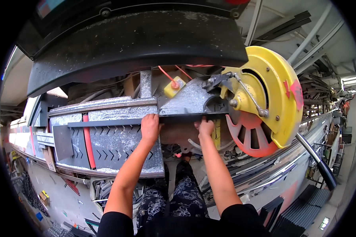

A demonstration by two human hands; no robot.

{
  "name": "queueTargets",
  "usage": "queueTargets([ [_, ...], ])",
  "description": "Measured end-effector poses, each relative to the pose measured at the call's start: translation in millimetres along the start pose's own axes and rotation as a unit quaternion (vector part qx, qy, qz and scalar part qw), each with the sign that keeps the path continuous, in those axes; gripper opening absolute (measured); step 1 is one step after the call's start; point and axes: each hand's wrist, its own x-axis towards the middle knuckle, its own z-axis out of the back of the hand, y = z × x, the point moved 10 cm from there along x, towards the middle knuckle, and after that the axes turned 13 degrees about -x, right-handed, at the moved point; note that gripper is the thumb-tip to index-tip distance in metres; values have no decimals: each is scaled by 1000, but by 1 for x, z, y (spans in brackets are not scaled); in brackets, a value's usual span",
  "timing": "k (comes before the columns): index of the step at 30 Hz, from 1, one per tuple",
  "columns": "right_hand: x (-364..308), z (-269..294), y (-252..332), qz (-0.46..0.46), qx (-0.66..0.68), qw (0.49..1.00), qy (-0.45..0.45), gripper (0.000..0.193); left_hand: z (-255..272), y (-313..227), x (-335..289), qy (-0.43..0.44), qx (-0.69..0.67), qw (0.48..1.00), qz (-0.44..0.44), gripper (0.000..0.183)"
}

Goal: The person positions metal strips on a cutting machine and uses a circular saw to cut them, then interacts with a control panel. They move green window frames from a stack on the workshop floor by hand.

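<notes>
A long dark metal profile (106,123) lies across the grey slotted bench (118,142) and reaches right to the yellow-guarded cut-off saw (279,87). My left hand (150,128) is closed round it near the bench's right end, fingers over the top. Farther right, my right hand (205,128) grips the same profile from the near side, close to the saw; its fingertips are partly hidden. The saw's orange-red lower guard (251,136) hangs beside the profile's right end. Its blade is mostly covered.
A black housing (138,47) overhangs the bench's far side. Behind the profile sits a yellow control box (174,87) with red cable. The saw's black handle (318,166) sticks out at right. Long metal bars (261,166) are stacked beyond my right arm. A red strip (88,142) crosses the bench.
</notes>
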Motion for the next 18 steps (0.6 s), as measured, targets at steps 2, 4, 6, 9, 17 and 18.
queueTargets([
  [2,-1,2,1,-2,25,1000,2,28,-4,-3,3,-1,2,1000,-5,41],
  [4,-2,11,6,6,1,1000,1,26,-2,-13,5,-31,1,999,-38,40],
  [6,-15,4,13,14,-26,996,86,23,-3,-13,0,-41,4,998,-49,38],
  [9,-84,7,47,74,-37,953,290,18,-3,-9,-1,-36,3,998,-43,34],
  [17,-444,343,362,683,-393,535,-303,28,-1,-3,-9,-86,40,995,-27,33],
  [18,-453,344,389,647,-487,441,-387,34,0,-2,-9,-90,41,995,-25,33],
])
